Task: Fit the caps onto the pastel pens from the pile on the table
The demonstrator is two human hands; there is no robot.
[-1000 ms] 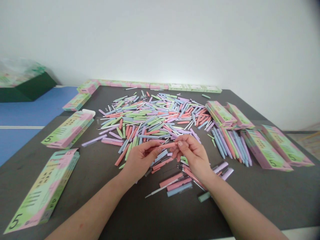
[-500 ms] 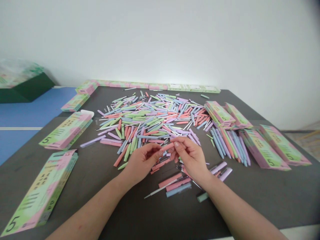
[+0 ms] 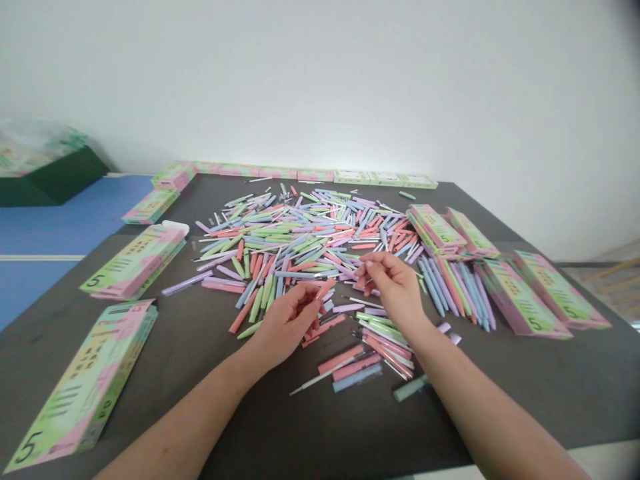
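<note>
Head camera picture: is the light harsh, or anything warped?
Head view: soft, even light, faint shadows beneath the left hand and right hand, no harsh glare; the wide lens stretches the dark table toward its edges, and the top-right corner dims.

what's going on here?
One person is working bare-handed at a dark grey table. Their left hand grips a slim coral-pink pen, while their right hand sits with fingertips drawn together at the edge of a large loose heap of pastel plastic pens and pen parts. A smaller group of pastel pens lies just below the hands, and flat pink-and-green cardboard boxes printed with a 5 lie around the heap.
</note>
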